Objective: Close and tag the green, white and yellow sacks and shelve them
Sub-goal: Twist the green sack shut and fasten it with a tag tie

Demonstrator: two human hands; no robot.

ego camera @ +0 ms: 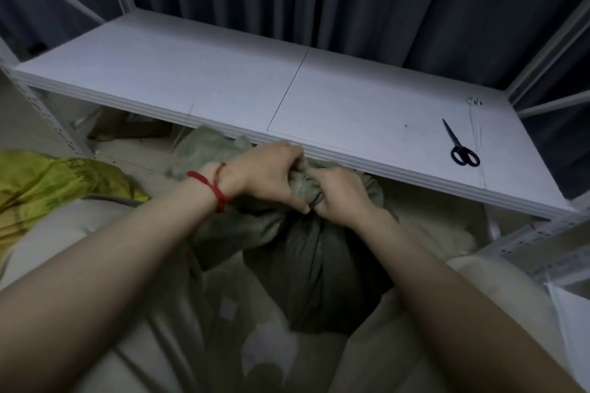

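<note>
A full green sack [319, 268] stands on the floor in front of me, its top gathered into a twisted neck just below the shelf's front edge. My left hand [268, 175], with a red cord on the wrist, grips the neck from the left. My right hand [338, 191] grips the same neck from the right, touching the left hand. The sack's loose mouth [204, 150] sticks out to the left behind my hands. A yellow sack [48, 182] lies at the far left. Pale white sacks [79, 233] lie under my forearms.
A white shelf board [223, 80] spans the view above the sacks. Black-handled scissors [459, 147] lie on its right part, with thin pale ties [475, 112] beside them. White perforated uprights [48, 118] stand at the corners. Dark curtains hang behind.
</note>
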